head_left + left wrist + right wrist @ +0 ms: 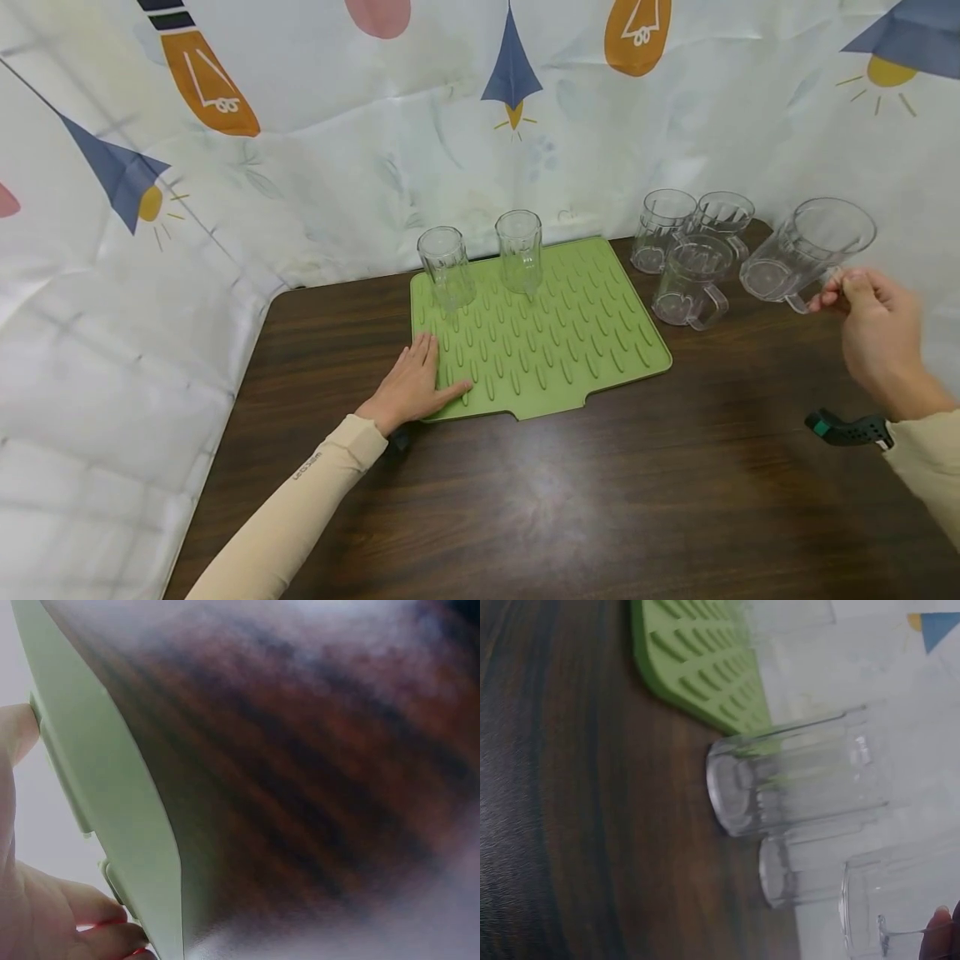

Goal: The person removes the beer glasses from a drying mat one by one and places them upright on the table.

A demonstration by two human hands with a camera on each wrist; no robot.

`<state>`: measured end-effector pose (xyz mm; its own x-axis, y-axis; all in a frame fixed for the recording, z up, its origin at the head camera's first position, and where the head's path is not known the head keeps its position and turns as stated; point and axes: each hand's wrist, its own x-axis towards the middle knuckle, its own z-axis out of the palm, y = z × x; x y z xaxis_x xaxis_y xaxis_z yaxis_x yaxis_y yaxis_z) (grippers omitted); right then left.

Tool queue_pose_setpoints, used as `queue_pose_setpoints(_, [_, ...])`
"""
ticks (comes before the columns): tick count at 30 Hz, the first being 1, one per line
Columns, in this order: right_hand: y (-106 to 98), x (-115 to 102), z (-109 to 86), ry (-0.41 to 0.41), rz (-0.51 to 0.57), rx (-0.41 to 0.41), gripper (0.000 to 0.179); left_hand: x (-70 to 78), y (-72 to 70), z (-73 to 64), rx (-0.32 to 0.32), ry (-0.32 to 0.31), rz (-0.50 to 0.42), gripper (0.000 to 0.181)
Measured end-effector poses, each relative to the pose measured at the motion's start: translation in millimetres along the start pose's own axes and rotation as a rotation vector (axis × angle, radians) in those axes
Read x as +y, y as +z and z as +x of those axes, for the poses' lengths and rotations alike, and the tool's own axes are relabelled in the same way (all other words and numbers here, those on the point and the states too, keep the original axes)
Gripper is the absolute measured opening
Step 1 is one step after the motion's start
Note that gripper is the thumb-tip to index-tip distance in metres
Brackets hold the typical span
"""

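Over the right side of the table my right hand (883, 329) grips a clear mug (802, 250) by its handle. The mug leans, its rim tipped up toward the right. Part of the same mug and a fingertip (936, 937) show at the lower right of the right wrist view. My left hand (412, 385) rests with fingers extended and thumb spread on the front left corner of a green ridged drying mat (555, 375). At the back of the mat stand two clear mugs, one at left (450, 279) and one beside it (520, 258).
Three more clear mugs cluster just right of the mat: a front one (686, 287), a back left one (660, 233) and a back right one (726, 215). The dark wooden table (570, 500) ends at a white patterned curtain (315, 167) behind and left.
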<state>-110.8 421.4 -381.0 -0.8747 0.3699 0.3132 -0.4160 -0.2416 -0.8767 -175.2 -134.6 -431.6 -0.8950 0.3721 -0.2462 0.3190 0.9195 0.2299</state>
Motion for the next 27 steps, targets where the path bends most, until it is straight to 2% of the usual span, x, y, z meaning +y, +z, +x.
queue_pose_setpoints(4, [-6.6,7.2,-4.1,0.046,-0.158,-0.004,0.029,0.6,-0.8,-1.0,0.002,0.004,-0.006,0.108])
queue_pose_setpoints(6, [-9.2,11.3,-6.1,0.060,-0.195,-0.006,0.030,0.9,-1.0,-1.5,0.001,0.006,-0.007,0.108])
queue_pose_setpoints(15, [-13.3,24.8,-11.0,0.070,-0.125,-0.038,0.030,0.6,-0.8,-2.8,0.004,0.008,0.004,0.108])
queue_pose_setpoints(27, [-17.1,36.5,-14.5,0.108,-0.168,-0.058,0.031,-0.6,0.1,-2.5,0.000,0.013,0.031,0.107])
